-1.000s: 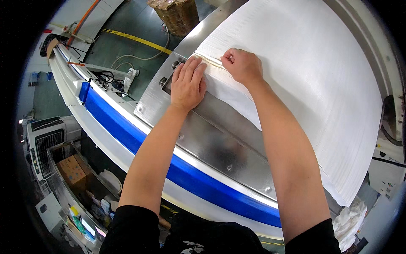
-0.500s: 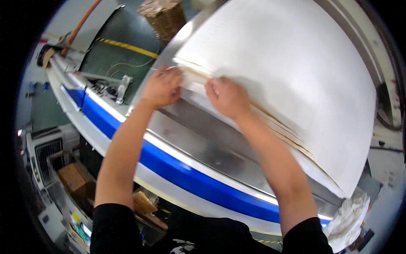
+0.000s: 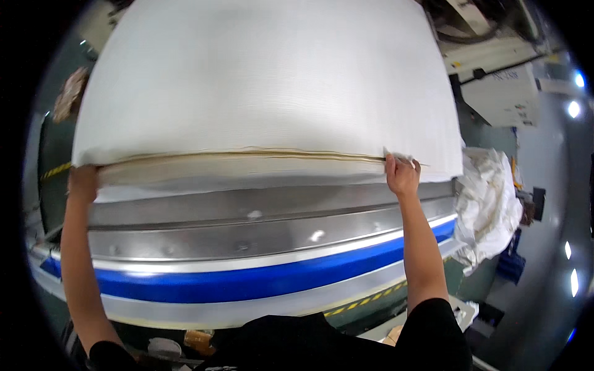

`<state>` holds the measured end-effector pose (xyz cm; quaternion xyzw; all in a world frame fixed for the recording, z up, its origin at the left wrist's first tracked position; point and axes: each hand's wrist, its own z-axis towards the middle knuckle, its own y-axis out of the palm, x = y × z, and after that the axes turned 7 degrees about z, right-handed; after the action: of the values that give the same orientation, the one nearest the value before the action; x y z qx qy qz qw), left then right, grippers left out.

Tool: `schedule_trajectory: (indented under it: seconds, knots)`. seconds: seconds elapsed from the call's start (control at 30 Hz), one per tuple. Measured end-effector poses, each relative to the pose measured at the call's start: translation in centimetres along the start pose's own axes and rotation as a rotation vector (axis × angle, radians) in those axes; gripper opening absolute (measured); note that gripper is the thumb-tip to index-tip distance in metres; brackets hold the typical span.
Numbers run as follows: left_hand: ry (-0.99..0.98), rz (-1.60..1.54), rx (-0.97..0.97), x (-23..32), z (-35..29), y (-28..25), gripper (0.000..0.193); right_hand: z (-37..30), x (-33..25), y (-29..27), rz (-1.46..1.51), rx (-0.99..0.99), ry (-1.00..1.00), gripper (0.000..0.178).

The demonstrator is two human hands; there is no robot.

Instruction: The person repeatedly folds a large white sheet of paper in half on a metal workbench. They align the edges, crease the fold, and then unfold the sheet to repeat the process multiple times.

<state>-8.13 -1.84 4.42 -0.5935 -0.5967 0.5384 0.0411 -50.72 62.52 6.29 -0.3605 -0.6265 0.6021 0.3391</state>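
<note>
A wide white cloth (image 3: 266, 80) covers most of the metal table (image 3: 185, 213) before me. Along its near side runs a band with tan, gold-edged layers (image 3: 247, 153), pulled into a long, nearly straight line. My left hand (image 3: 83, 182) is closed on the left end of this band, its fingertips partly hidden and a little blurred. At the far end, my right hand (image 3: 403, 174) pinches the cloth, with a small tuft of white standing up by the fingers. The arms are spread wide apart.
A blue strip (image 3: 260, 281) and pale rail run along the table's front edge. Crumpled white cloth (image 3: 489, 204) hangs at the right, beside a pale machine housing (image 3: 502, 96). A brown wrapped bundle (image 3: 71, 93) stands at the left. Yellow-black tape (image 3: 365, 300) marks the floor.
My hands have moved from close together at the cloth's left corner to far apart at both ends of the band. The view has turned, so the table's edge now lies nearly level.
</note>
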Motion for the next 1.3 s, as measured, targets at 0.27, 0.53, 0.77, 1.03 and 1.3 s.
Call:
schedule_trajectory:
  seconds: [0.27, 0.53, 0.77, 1.03, 1.3]
  knots:
    - [-0.232, -0.488, 0.17, -2.6, 3.1, 11.2, 0.025, 1.4, 18.6, -0.7, -0.158, -0.179, 0.19, 0.053]
    - [-0.264, -0.748, 0.233, -9.2, 2.9, 17.8, 0.043, 3.7, 31.5, -1.1, -0.08, -0.458, 0.419, 0.032]
    - [-0.132, -0.029, -0.091, -3.5, 2.1, 9.8, 0.032, 2.7, 32.5, 0.4, -0.498, -0.424, 0.375, 0.031]
    - [-0.08, -0.063, 0.084, -8.1, -4.3, 2.2, 0.036, 2.1, 31.4, -7.0, -0.393, -0.329, 0.276, 0.038]
    - [-0.046, -0.081, -0.008, -13.8, -12.1, -2.5, 0.037, -3.5, 35.8, -14.6, -0.292, -0.303, 0.156, 0.032]
